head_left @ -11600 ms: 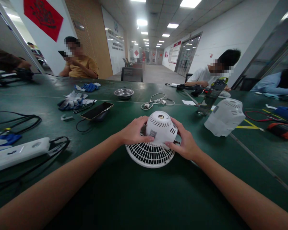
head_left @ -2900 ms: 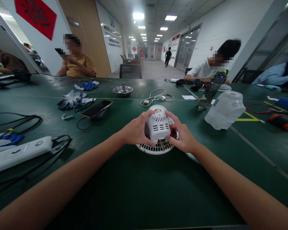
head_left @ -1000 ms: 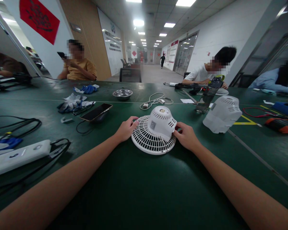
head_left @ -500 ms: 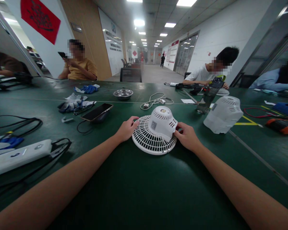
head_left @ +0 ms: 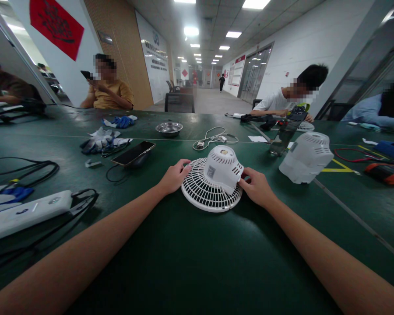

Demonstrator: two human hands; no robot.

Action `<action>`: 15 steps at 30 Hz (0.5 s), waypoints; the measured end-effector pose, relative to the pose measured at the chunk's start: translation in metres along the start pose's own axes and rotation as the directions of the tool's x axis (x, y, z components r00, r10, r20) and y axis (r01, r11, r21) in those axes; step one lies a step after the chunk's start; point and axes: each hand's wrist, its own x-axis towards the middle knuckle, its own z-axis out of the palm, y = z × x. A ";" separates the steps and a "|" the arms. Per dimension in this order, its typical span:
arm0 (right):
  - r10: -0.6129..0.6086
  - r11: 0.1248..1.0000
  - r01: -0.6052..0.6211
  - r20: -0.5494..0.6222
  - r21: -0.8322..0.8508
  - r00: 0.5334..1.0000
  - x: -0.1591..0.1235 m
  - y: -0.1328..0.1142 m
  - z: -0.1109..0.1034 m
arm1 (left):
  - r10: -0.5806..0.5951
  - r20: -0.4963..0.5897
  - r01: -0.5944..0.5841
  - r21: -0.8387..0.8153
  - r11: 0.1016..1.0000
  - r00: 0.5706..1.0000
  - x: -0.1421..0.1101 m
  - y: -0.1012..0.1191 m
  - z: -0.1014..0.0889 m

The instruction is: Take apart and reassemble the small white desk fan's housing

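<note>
In front of me a white fan head lies face down on the green table: a round fan grille (head_left: 200,197) with its slotted motor housing (head_left: 221,170) on top. A small printed label shows on the housing's left side. My left hand (head_left: 175,177) grips the left rim of the grille, thumb uppermost. At the opposite side my right hand (head_left: 254,186) is closed at the edge, close against the housing's lower right corner; its fingertips are partly hidden. To the right stands a separate white plastic housing (head_left: 305,158), apart from both hands.
Left lie a phone (head_left: 134,153), gloves (head_left: 101,140) and a white power strip (head_left: 29,214) with black cables. Beyond the fan are a white cable (head_left: 213,139) and a metal bowl (head_left: 169,128). A bottle (head_left: 284,135) and an orange-black meter (head_left: 385,173) stand right. Several people sit around.
Earlier both hands were around the motor housing, which has turned so its label faces me again. Both hands moved down to the grille's edges. Over the last second they hold still.
</note>
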 end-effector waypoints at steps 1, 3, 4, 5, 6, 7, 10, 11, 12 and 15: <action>-0.002 1.000 0.002 0.000 -0.002 1.000 0.000 0.000 0.000 | -0.002 0.001 0.002 -0.001 1.000 1.000 0.000 0.000 0.000; -0.008 1.000 0.008 -0.004 -0.003 1.000 0.000 0.001 0.000 | -0.005 0.002 0.005 -0.001 1.000 1.000 -0.001 0.002 0.000; -0.012 1.000 0.012 -0.006 -0.004 1.000 0.000 0.002 0.001 | -0.006 0.000 0.006 0.001 1.000 1.000 -0.002 0.002 0.000; -0.014 1.000 0.014 -0.008 -0.004 1.000 0.000 0.002 0.001 | -0.005 0.000 0.005 0.004 1.000 1.000 -0.002 0.003 0.000; -0.015 1.000 0.015 -0.010 -0.005 1.000 0.000 0.003 0.001 | -0.004 -0.001 0.004 0.007 1.000 1.000 -0.002 0.003 0.000; -0.016 1.000 0.016 -0.009 -0.007 1.000 0.000 0.003 0.002 | -0.001 0.001 0.001 0.007 1.000 1.000 -0.002 0.002 0.000; -0.011 1.000 0.011 -0.005 -0.007 1.000 0.000 0.003 0.002 | 0.016 -0.012 -0.016 0.016 1.000 1.000 0.001 -0.002 0.001; -0.010 1.000 0.010 -0.003 -0.006 1.000 0.000 0.003 0.002 | 0.021 -0.020 -0.020 0.023 1.000 1.000 0.002 -0.004 0.001; -0.010 1.000 0.010 -0.001 -0.006 1.000 0.000 0.003 0.002 | 0.022 -0.026 -0.021 0.032 0.999 0.999 0.003 -0.005 0.001; -0.009 1.000 0.009 0.003 -0.008 1.000 0.000 0.003 0.002 | 0.020 -0.028 -0.018 0.043 0.999 0.999 0.004 -0.007 0.002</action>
